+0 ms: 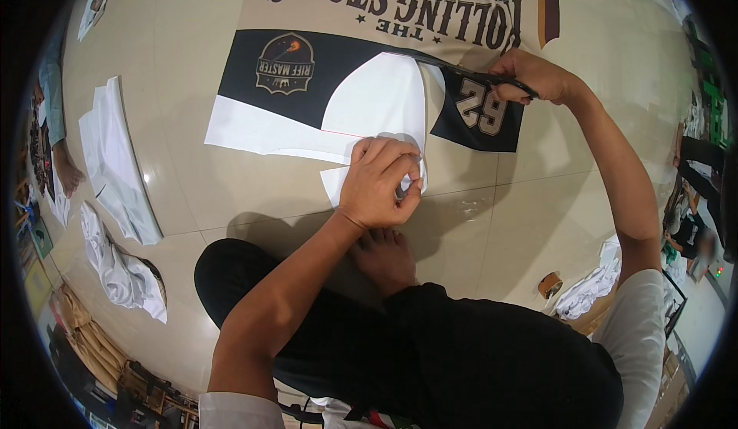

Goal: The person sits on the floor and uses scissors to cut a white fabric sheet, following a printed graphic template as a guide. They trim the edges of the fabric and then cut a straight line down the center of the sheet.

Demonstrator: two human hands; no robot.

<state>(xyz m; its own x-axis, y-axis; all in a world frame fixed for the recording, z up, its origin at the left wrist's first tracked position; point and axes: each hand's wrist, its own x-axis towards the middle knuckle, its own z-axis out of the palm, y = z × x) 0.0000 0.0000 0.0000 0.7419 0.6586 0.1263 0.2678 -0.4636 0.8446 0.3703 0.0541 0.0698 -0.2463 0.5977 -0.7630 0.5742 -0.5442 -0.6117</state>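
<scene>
A printed fabric panel [307, 110], beige at the far side with a black band and white edge nearer me, lies flat on the tiled floor. My right hand [536, 78] grips the black-handled scissors [469, 73] at the panel's right side, their blades reaching left along the far edge of the black band. A black flap with pale printed figures [477, 114] lies below the scissors, separated from the white part by a gap. My left hand [382, 181] has its fingers curled round the near end of the white fabric [377, 94]. Its palm side is hidden.
White fabric pieces [114, 160] and a crumpled white cloth [123, 264] lie at the left. A brown tape roll [550, 285] and bunched white cloth [590, 290] sit at the right. My bare foot [387, 264] is just below my left hand. Other people show at both side rims.
</scene>
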